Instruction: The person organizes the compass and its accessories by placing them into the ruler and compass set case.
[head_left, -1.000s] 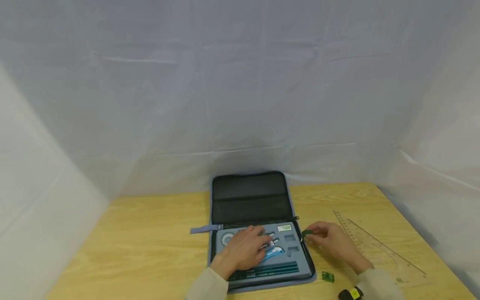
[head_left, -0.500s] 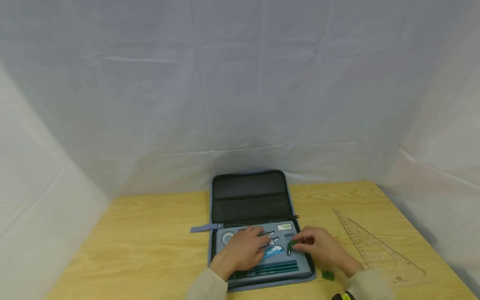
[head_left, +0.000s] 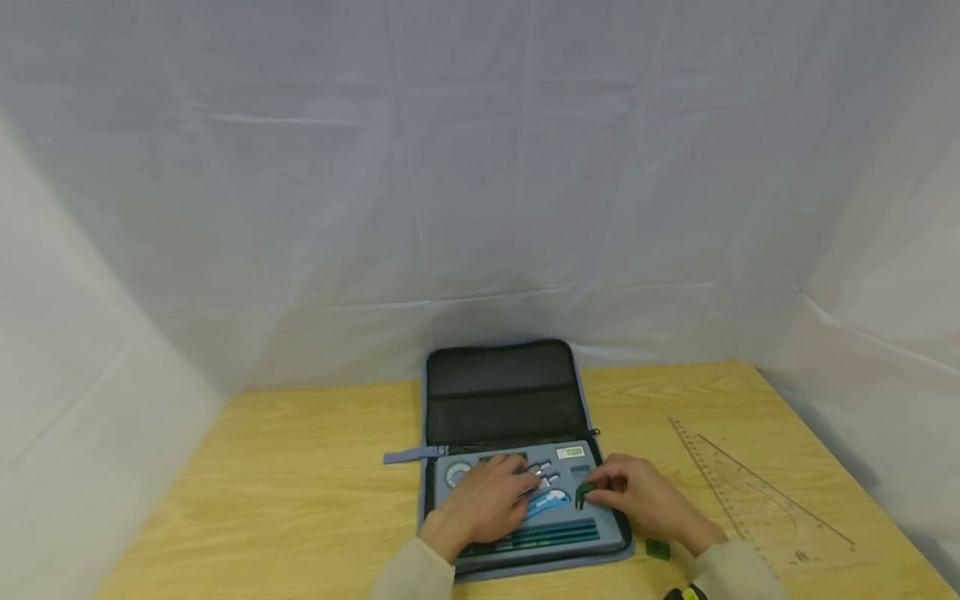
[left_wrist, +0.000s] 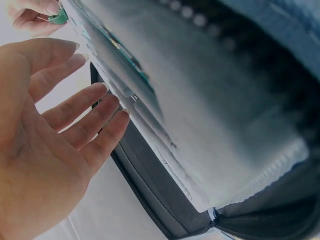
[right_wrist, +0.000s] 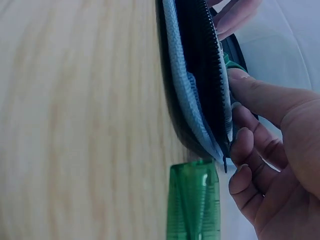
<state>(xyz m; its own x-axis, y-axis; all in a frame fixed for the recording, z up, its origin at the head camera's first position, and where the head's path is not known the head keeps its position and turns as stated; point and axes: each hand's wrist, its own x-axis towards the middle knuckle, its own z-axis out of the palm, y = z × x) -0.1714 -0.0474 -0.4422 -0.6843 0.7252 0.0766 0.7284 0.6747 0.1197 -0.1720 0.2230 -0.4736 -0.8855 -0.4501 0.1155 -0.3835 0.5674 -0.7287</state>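
Note:
My left hand [head_left: 483, 502] rests over the grey tray [head_left: 609, 533] of an unzipped drawing-set case [head_left: 504, 417], its fingers lying relaxed across the metal compass [head_left: 551, 481]. The left wrist view shows those fingers [left_wrist: 84, 120] extended, tips right at the tray. Between thumb and fingertips, my right hand [head_left: 641, 493] pinches a small green piece [head_left: 583, 493] with a metal prong, low over a recess on the tray's right side. A blue-and-white cutter [head_left: 549, 500] lies in the tray just left of it. Dark green pencils [head_left: 558, 532] fill the front slots.
A translucent green block [head_left: 657, 548] lies on the wooden table [head_left: 300, 492] by the case's front right corner. Clear set squares [head_left: 787, 517] lie farther right. A white eraser [head_left: 570, 452] sits in the tray's back corner. White sheeting [head_left: 480, 208] surrounds the table.
My right hand has moved left from beside the case to above the tray, carrying the green piece, and then stayed nearly still there. The left hand keeps its place.

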